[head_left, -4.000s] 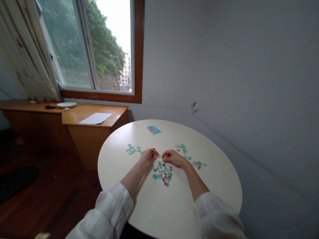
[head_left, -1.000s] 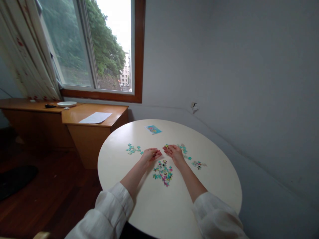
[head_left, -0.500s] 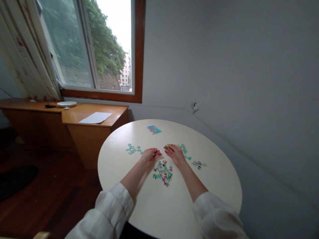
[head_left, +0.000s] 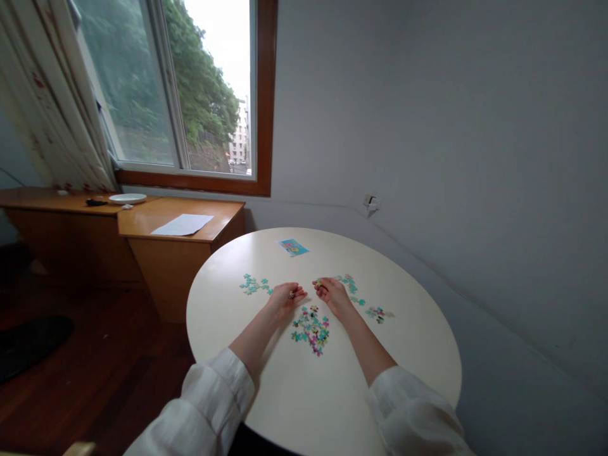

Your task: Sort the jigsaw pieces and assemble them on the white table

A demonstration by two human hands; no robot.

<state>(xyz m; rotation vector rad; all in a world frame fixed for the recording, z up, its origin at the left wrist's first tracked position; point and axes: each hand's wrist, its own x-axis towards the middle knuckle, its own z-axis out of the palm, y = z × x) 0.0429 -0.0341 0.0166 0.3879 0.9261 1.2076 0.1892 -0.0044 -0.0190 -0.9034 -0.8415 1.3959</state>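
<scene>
Both hands rest on a round cream table [head_left: 389,380] among loose jigsaw pieces. My left hand [head_left: 285,296] lies palm up with its fingers curled over a few small puzzle pieces. My right hand [head_left: 332,292] is closed in a pinch on a small yellow-green puzzle piece [head_left: 317,282] at its fingertips. A pile of teal and pink pieces [head_left: 311,329] lies just in front of the hands. A teal cluster [head_left: 253,285] sits left of my left hand. More pieces [head_left: 377,312] lie to the right of my right hand.
A small picture card [head_left: 292,247] lies at the table's far side. A wooden desk [head_left: 142,244] with a sheet of paper [head_left: 183,225] and a white plate [head_left: 126,199] stands left under the window. Grey walls close in behind and right.
Four seconds ago my right hand was lower, by the middle pile. It moved up and away from me, lay open half a second ago, and has now curled into a pinch on a piece.
</scene>
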